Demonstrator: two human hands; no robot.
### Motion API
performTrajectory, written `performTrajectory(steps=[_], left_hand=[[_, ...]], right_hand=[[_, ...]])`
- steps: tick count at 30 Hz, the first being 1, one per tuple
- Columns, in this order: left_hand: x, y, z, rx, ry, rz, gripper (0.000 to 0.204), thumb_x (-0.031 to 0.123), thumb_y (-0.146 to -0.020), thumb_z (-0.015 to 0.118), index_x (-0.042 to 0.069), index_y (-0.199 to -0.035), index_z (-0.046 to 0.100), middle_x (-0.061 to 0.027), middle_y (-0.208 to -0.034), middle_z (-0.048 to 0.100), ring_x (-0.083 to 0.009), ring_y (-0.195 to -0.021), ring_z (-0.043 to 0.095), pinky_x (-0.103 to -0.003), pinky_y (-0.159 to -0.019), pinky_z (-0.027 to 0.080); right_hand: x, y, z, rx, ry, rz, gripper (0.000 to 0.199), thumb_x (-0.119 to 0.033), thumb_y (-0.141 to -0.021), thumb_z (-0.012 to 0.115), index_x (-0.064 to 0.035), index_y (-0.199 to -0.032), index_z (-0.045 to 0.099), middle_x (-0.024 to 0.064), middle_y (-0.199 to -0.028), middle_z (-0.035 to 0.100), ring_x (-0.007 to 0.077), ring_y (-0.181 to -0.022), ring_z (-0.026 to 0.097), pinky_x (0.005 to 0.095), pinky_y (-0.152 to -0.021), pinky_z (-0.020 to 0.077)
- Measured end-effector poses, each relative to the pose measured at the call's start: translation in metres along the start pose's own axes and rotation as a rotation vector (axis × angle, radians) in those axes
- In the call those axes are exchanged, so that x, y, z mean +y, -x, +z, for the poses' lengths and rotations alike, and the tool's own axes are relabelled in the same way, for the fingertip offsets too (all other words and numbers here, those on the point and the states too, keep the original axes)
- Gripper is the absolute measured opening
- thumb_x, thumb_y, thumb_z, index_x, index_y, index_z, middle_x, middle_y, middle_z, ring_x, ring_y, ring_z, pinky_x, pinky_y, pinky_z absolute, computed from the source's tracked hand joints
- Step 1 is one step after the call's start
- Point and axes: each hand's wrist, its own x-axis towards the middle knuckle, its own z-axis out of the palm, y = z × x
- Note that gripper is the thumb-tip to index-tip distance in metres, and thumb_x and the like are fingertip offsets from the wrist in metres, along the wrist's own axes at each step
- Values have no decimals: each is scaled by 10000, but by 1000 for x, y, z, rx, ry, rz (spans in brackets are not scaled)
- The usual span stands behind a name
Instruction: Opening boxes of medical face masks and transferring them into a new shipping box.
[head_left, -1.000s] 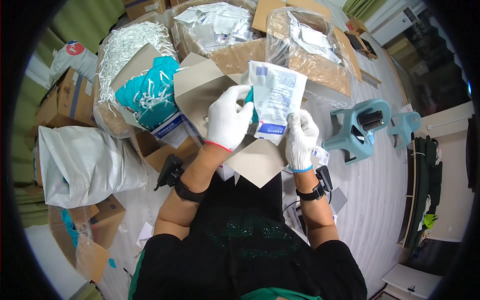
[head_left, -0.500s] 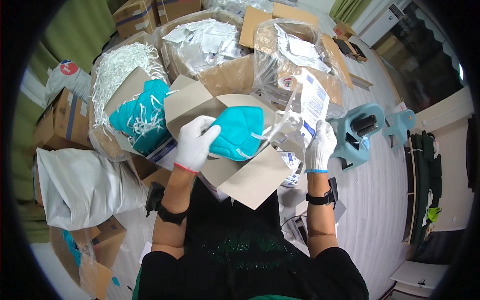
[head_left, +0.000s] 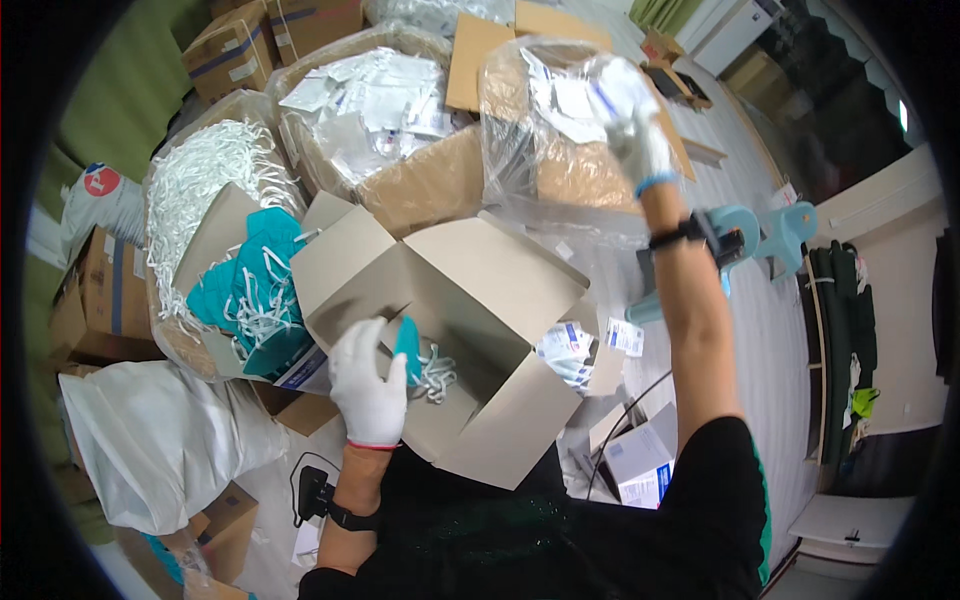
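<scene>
An open grey-white cardboard box stands in front of me, its flaps spread. Just inside its left side is a teal cup-shaped mask, seen edge-on, with white straps beside it. My left hand, in a white glove, is right next to this mask, thumb and fingers apart; any contact is hard to make out. Stretched far forward, my gloved right hand is blurred by motion and grips a white printed packet above a plastic-lined carton.
Teal masks are heaped in a box to the left, by a bag of white straps. White packets fill a carton behind. A white sack lies at left; a pale-blue stool stands at right.
My left hand has gone down into the box with the mask and its fingers have parted. My right hand has swung forward with the white packet to the far carton.
</scene>
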Motion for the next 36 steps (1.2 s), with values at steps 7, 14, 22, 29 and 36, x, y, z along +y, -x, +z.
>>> performTrajectory(steps=[7,14,22,29,36], left_hand=[[-53,35,-7,57,222,-567,747,83,-830,754,-55,-1466,388,-211,-1478,467,-325,-1382,449,-399,-1161,337],[-89,52,-55,-451,697,-990,407,124,-874,596,-42,-1245,588,-109,-1113,651,-205,-955,640,-336,-837,515],[-29,81,-59,-214,975,-1152,373,23,-881,572,-26,-1249,547,-139,-1127,644,-283,-1004,680,-453,-841,605],[49,77,-35,-326,1418,-1514,338,44,-929,538,-34,-1257,523,-185,-1126,652,-324,-972,687,-445,-816,634],[42,50,-28,-505,631,-1246,359,253,-973,564,-67,-1136,563,-205,-767,676,-261,-524,655,-292,-414,486]], right_hand=[[29,-12,-44,176,433,148,782,-530,-995,555,-19,-1535,311,291,-1542,338,457,-1311,506,535,-981,499],[147,190,-161,532,309,443,239,-212,-953,511,-14,-996,638,96,-774,665,178,-559,595,301,-466,448],[242,404,-215,924,-65,981,71,-48,-911,567,-35,-949,508,89,-687,530,177,-456,511,278,-334,332],[287,393,-254,792,120,912,46,-69,-898,624,-26,-884,618,114,-703,619,247,-541,618,370,-415,438],[298,277,-223,210,1402,501,284,-246,-841,632,-62,-1042,712,182,-994,726,358,-999,692,444,-901,529]])
